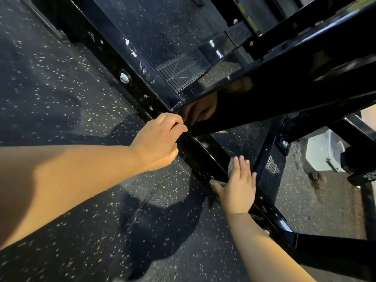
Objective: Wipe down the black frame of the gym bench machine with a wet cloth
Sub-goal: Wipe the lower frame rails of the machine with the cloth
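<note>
The glossy black frame (130, 64) of the bench machine runs as a long bar from the upper left down to the lower right, along the floor. A thick black beam (295, 86) crosses above it at the right. My right hand (238, 186) lies flat with straight fingers on a grey cloth (231, 165), pressing it against the bar; only the cloth's edges show past my fingers and thumb. My left hand (158, 139) rests on the bar just below the beam, fingers loosely curled, holding nothing. Its reflection shows in the beam's shiny side.
Dark rubber flooring (61, 88) with pale flecks lies on both sides of the bar. Ribbed black foot plates (183, 70) sit beyond the bar. A white bucket (325, 151) stands at the right behind a cross strut (268, 167).
</note>
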`<state>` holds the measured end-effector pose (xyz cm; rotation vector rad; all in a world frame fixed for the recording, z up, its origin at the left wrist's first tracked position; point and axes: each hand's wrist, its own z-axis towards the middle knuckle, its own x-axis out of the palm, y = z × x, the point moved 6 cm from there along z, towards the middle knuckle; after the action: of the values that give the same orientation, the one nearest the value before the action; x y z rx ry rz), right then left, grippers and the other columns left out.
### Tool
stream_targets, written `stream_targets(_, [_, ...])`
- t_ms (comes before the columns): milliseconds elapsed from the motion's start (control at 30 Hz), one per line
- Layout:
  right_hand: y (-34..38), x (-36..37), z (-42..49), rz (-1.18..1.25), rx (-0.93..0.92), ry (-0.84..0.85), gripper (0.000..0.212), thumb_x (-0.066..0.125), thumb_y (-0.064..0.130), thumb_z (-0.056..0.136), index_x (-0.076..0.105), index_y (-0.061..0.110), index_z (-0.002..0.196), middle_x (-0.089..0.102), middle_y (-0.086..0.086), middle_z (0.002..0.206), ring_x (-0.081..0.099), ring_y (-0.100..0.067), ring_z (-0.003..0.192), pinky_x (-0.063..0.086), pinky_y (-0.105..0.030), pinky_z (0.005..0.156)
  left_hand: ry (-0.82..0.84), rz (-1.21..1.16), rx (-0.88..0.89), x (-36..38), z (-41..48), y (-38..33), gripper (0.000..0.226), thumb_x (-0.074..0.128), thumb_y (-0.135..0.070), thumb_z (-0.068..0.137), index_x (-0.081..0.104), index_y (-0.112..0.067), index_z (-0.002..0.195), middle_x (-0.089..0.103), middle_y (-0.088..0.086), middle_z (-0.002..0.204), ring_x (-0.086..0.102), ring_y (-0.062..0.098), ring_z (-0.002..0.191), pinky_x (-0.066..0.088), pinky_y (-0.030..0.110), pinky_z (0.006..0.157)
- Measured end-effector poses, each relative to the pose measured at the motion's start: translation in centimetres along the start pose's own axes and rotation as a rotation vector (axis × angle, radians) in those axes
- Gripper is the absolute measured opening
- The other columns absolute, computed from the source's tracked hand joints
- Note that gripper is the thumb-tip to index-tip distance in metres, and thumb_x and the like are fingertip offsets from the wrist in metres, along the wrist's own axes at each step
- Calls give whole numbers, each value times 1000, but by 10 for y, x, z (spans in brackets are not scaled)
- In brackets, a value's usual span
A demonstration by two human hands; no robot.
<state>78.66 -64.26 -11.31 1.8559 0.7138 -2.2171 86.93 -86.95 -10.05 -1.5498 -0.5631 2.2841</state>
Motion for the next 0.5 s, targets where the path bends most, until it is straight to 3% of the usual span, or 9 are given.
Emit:
stream_targets(167, [72,-11,34,32,-129,-75,104,91,38,52,44,7,140,48,-11,143,43,-29,134,35,-52,107,24,30,0,7,-1,-7,43,72,-4,61,65,-2,104,60,16,107,58,39,101,53,40,74])
stream_targets(300, [49,-6,23,16,-262,-42,106,90,32,55,37,10,144,43,-10,147,44,-30,133,35,-49,107,85,17,32,10,-2,-13,45,72,-3,62,65,-2,106,60,17,110,57,38,104,54,45,81])
stream_targets(433, [-24,5,-15,-11,-102,49,110,94,24,49,38,9,143,45,-12,145,47,-35,130,38,-55,104,126,25,157,10,-2,-24,41,63,-5,67,65,-2,107,59,15,116,57,35,107,53,42,81])
stream_targets(500, [-41,8,-26,-1,9,89,108,94,25,47,43,3,140,49,-16,141,49,-37,128,41,-59,101,212,43,263,14,-1,-35,50,64,-8,74,57,-4,123,50,14,133,48,30,120,49,42,91])
